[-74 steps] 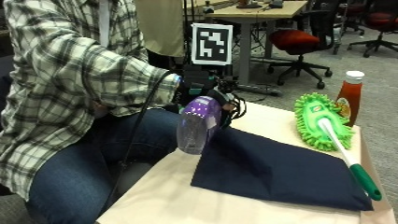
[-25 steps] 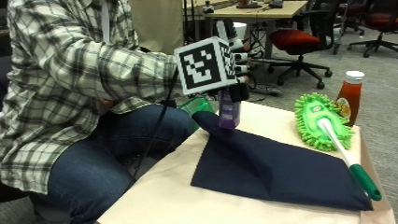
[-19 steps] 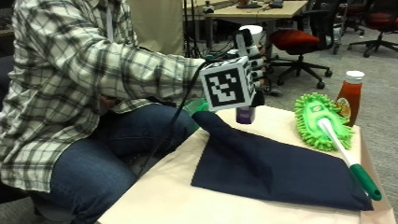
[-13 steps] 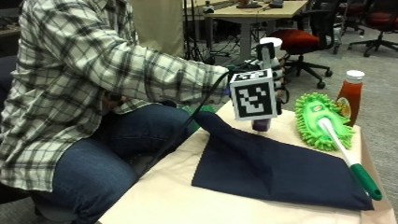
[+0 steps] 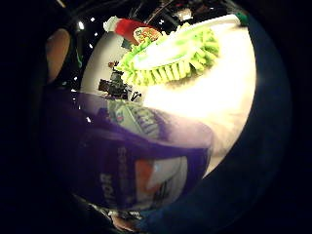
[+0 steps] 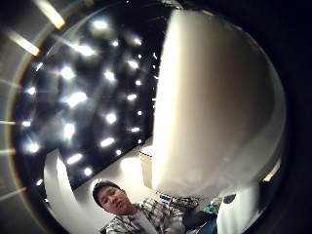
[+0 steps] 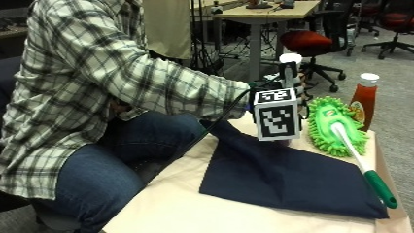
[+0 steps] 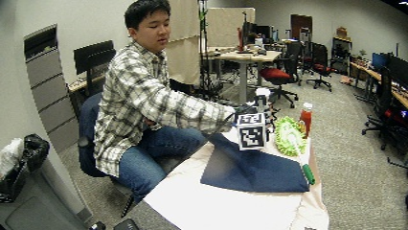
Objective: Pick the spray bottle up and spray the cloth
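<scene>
Now swung upright and carried out over the far edge of the navy cloth, spray bottle grasped in gloved fingers, ready for spraying.

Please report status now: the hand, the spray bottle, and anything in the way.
Hand holds spray bottle upright above far end of navy cloth. Not seen spraying. Green duster and sauce bottle stand beside cloth.

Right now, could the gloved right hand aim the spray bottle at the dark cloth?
Probably yes. The right hand holds the spray bottle upright at the dark cloth's far edge; nothing lies between them, and the green mop lies off to one side.
</scene>
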`<state>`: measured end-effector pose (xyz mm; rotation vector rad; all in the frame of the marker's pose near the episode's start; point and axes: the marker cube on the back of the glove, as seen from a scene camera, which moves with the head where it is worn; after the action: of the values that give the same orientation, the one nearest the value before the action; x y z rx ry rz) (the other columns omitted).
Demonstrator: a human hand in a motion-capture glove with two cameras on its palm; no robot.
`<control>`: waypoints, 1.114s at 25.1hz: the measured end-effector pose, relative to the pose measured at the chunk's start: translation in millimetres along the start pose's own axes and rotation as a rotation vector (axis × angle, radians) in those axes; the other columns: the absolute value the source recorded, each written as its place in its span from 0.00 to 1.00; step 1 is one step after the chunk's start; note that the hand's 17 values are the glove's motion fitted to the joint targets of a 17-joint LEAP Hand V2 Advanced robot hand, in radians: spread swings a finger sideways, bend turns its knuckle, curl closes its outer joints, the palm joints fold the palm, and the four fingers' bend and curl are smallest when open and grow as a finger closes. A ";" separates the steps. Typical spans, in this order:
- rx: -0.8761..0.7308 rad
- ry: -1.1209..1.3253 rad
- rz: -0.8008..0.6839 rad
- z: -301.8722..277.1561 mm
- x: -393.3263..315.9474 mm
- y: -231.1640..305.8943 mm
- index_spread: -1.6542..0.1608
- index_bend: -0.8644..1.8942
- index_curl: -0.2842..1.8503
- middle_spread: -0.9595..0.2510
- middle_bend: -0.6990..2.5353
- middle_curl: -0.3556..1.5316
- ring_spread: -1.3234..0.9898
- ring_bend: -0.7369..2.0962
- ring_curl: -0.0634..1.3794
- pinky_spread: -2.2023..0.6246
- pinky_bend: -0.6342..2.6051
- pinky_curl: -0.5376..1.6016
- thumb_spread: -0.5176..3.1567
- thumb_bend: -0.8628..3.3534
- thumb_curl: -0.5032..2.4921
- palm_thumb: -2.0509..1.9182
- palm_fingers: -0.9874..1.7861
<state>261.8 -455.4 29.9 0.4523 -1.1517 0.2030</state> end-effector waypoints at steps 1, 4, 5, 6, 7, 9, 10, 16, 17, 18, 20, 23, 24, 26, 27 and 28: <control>-0.009 0.006 -0.004 1.2 0.6 0.5 0.76 0.38 0.41 0.68 0.34 0.47 0.47 0.40 0.37 0.77 0.24 0.42 0.20 0.20 0.42 0.82 0.72; -0.038 0.025 -0.002 2.8 1.5 2.8 0.76 0.38 0.41 0.68 0.34 0.47 0.47 0.39 0.36 0.77 0.24 0.42 0.20 0.20 0.42 0.82 0.72; -0.047 0.031 0.003 2.7 1.6 3.7 0.76 0.38 0.41 0.68 0.34 0.47 0.47 0.39 0.36 0.77 0.24 0.42 0.20 0.20 0.42 0.82 0.72; -0.054 0.037 0.007 2.6 1.6 4.7 0.76 0.37 0.41 0.68 0.34 0.47 0.47 0.39 0.36 0.77 0.25 0.42 0.20 0.20 0.42 0.82 0.72; -0.061 0.044 0.011 2.4 1.5 5.6 0.76 0.37 0.41 0.68 0.34 0.47 0.47 0.39 0.36 0.77 0.25 0.42 0.20 0.20 0.42 0.82 0.72; -0.075 0.066 0.015 1.8 1.5 8.1 0.76 0.36 0.40 0.68 0.34 0.47 0.47 0.39 0.36 0.78 0.25 0.42 0.21 0.19 0.42 0.81 0.71; -0.083 0.080 0.018 1.0 1.8 10.0 0.76 0.36 0.40 0.68 0.33 0.46 0.47 0.39 0.36 0.78 0.25 0.42 0.21 0.19 0.42 0.81 0.70; -0.098 0.131 0.045 -17.9 0.1 28.4 0.72 0.34 0.36 0.69 0.31 0.45 0.50 0.37 0.38 0.82 0.26 0.43 0.27 0.19 0.41 0.78 0.46; -0.093 0.137 0.047 -22.7 -1.9 32.4 0.71 0.35 0.36 0.69 0.29 0.44 0.51 0.36 0.37 0.82 0.26 0.43 0.28 0.19 0.40 0.78 0.42; -0.086 0.150 0.046 -27.9 -4.4 37.2 0.71 0.36 0.36 0.69 0.28 0.43 0.52 0.34 0.36 0.82 0.26 0.43 0.29 0.19 0.40 0.77 0.39; -0.072 0.216 0.039 -39.5 -10.1 49.6 0.70 0.37 0.35 0.69 0.27 0.42 0.53 0.32 0.34 0.83 0.26 0.42 0.31 0.19 0.39 0.75 0.38; -0.086 0.441 0.036 -60.8 -19.2 79.7 0.69 0.38 0.34 0.68 0.26 0.40 0.53 0.31 0.29 0.83 0.26 0.42 0.34 0.18 0.38 0.72 0.37; -0.099 0.535 0.042 -69.1 -22.8 92.3 0.69 0.39 0.34 0.68 0.26 0.40 0.53 0.31 0.29 0.83 0.26 0.41 0.35 0.18 0.38 0.71 0.37; -0.109 0.723 0.060 -88.1 -31.3 118.0 0.69 0.39 0.34 0.67 0.26 0.39 0.54 0.31 0.28 0.84 0.26 0.41 0.37 0.18 0.37 0.68 0.37; -0.104 0.808 0.067 -98.4 -35.7 130.9 0.68 0.39 0.33 0.67 0.26 0.39 0.54 0.31 0.27 0.84 0.26 0.41 0.38 0.18 0.36 0.67 0.37; -0.095 0.884 0.071 -108.6 -40.0 144.0 0.68 0.39 0.33 0.67 0.26 0.38 0.54 0.32 0.27 0.84 0.26 0.41 0.39 0.18 0.36 0.66 0.37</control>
<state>281.1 -275.6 -7.8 0.1918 -0.3068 0.3624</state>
